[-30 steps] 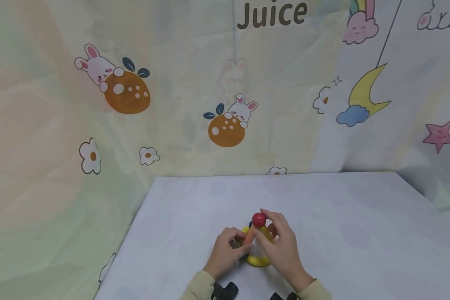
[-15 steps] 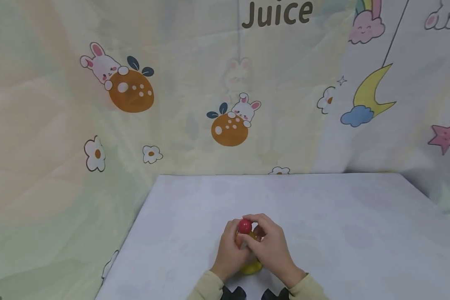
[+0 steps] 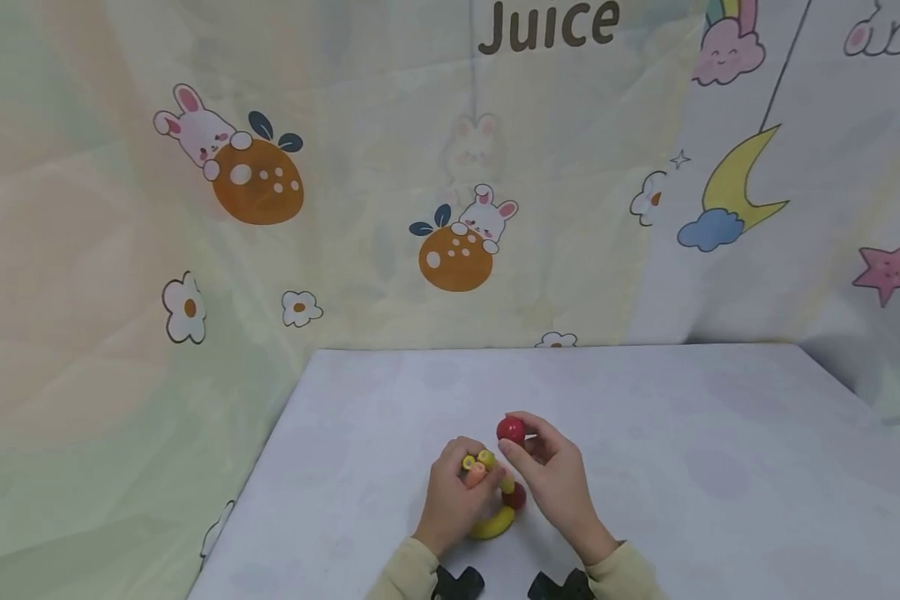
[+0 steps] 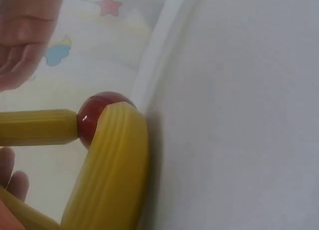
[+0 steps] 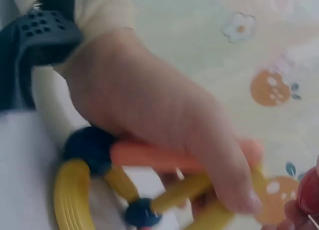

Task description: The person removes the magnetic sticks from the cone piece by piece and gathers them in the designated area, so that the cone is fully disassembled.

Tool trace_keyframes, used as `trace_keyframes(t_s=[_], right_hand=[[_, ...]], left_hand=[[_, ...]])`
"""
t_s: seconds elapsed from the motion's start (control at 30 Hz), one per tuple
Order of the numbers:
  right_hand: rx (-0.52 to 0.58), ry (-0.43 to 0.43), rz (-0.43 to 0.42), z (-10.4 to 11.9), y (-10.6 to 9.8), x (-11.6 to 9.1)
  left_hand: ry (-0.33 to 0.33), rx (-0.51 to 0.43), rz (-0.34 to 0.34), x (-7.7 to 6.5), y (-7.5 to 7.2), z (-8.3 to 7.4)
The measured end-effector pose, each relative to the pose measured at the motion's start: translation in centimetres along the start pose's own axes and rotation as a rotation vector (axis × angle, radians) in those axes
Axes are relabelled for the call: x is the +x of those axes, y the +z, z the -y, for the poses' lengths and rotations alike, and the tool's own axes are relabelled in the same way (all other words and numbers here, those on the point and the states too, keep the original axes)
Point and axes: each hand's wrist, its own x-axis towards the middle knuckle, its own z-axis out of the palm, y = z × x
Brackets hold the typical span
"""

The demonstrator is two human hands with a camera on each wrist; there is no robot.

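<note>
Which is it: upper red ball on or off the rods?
Off: the upper red ball is pinched in the right grip, visibly apart from the rod ends.

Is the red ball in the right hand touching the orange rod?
Apart. The head view shows it: a visible gap separates the red ball, pinched in the right hand, from the orange rod.

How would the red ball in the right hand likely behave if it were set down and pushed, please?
The ball would probably roll readily, being round. Its glossy surface suggests it may be slippery. It seems stiff: its outline looks round where the right hand pinches it.
</note>
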Motion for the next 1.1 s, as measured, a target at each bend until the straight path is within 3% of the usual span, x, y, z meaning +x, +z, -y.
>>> trace_keyframes(t_s=[0.2, 0.27, 0.43, 0.57, 0.73, 0.93, 1.1], right_hand=[[-0.119, 0.049, -0.039, -2.4, -2.4, 1.4], [-0.187, 0.090, -0.042, -3.7, -3.3, 2.1], [-0.312, 0.218, -0.007, -6.6, -5.5, 4.0], [-0.395, 0.222, 0.033, -8.3, -6.7, 5.4], [-0.467, 0.184, 0.035, -9.9, -6.7, 7.1], [-0.494, 0.210, 0.047, -10.6, -6.1, 8.5], [-0.531, 0.206, 0.051, -10.9, -5.7, 8.7]], left_hand=[[0.004, 0.001, -0.057, -0.1, -0.9, -1.8], [-0.022, 0.003, -0.077, -0.3, -1.1, -2.0], [-0.083, -0.008, -0.083, -0.4, -1.3, -0.1], [-0.107, -0.035, -0.085, -0.5, -1.5, 1.3], [-0.159, -0.058, -0.071, -0.6, -1.8, 2.2], [-0.238, -0.048, -0.044, -0.5, -1.7, 2.3], [-0.236, -0.032, -0.050, -0.6, -1.8, 2.4]])
